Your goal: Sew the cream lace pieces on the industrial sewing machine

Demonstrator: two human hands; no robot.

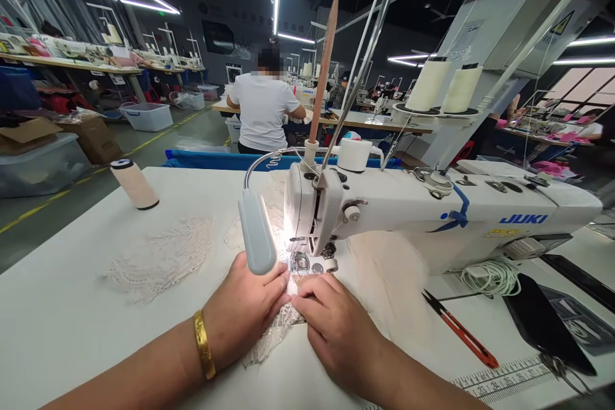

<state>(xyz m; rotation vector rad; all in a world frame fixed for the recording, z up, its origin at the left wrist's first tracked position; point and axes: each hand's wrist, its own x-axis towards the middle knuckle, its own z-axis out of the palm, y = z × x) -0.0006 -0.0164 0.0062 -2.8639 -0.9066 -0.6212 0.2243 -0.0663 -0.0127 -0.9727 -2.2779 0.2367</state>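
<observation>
Under the needle area of a white sewing machine (384,198), both hands are on a piece of cream lace (271,339). My left hand (247,301), with a gold bangle at the wrist, has its fingers together on the lace just left of the presser foot, partly behind a grey lamp (259,234). My right hand (336,320) has its fingers curled, thumb and index pinching the lace edge in front of the foot. The two hands' fingertips nearly meet. Another lace piece (163,256) lies flat on the table to the left.
A thread cone (135,186) stands at the table's back left. Sheer fabric (389,282) lies beneath the machine arm. To the right are red-handled snips (461,330), a ruler (509,381), a black phone-like object (542,320) and a coiled cord (490,272). A person (264,106) sits ahead.
</observation>
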